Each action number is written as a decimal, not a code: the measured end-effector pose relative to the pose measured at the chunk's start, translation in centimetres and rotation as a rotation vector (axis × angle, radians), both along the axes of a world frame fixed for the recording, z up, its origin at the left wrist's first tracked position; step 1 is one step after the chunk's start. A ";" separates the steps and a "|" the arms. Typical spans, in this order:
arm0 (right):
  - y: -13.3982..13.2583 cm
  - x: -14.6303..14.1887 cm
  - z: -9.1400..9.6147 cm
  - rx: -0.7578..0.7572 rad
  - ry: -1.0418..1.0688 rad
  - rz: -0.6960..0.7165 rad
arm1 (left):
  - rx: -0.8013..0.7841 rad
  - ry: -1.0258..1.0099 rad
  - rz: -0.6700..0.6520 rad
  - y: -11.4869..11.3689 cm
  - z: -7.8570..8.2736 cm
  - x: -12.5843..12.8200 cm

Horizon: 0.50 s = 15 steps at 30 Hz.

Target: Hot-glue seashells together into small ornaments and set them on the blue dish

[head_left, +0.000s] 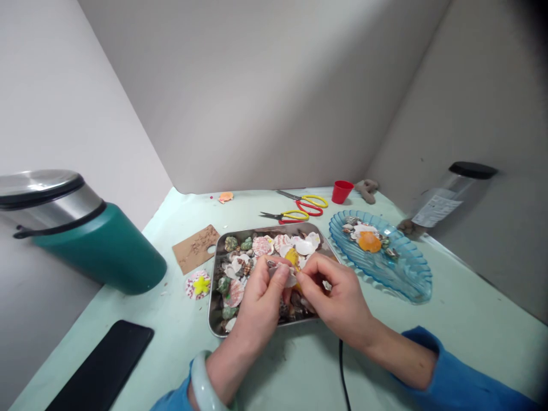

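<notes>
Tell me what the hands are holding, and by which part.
Both hands, left hand and right hand, pinch a small shell between fingertips above the metal tray; which part is unclear.

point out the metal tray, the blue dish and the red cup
metal tray [213, 311]: head view, left rim.
blue dish [411, 279]: head view, bare ribbed bottom near the front rim.
red cup [341, 193]: head view, side wall.

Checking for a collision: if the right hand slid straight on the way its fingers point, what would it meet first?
The right hand points leftward, so it would almost at once meet the small pale seashell pinched between both hands, then the left hand, though depth is hard to judge.
</notes>
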State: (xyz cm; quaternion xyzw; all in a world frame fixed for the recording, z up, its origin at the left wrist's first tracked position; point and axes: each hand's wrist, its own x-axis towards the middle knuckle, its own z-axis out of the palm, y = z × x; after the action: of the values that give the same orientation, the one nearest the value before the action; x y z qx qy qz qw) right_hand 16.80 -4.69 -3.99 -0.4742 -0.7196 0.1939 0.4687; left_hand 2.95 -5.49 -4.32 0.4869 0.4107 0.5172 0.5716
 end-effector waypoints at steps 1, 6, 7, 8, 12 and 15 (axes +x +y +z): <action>0.0 0.0 0.0 0.004 -0.004 0.001 | 0.007 0.006 0.005 0.0 0.0 0.0; -0.1 0.1 0.0 0.029 -0.002 0.008 | 0.016 0.032 0.017 0.1 -0.1 0.0; -0.2 0.0 -0.1 0.033 -0.002 0.008 | 0.018 0.035 0.023 0.1 -0.1 0.0; -0.2 0.0 -0.1 0.036 -0.004 0.007 | 0.021 0.039 0.033 0.1 -0.1 0.0; -0.1 -0.1 -0.1 0.048 -0.006 -0.002 | 0.016 0.055 0.053 0.0 0.1 0.0; -0.1 -0.1 0.0 0.055 -0.005 -0.004 | 0.008 0.045 0.048 -0.1 0.3 0.0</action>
State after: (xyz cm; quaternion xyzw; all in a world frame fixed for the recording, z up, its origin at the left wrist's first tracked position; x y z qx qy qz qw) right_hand 16.67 -4.77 -4.01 -0.4633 -0.7249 0.1717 0.4800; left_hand 2.98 -5.62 -4.04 0.4908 0.4327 0.5214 0.5477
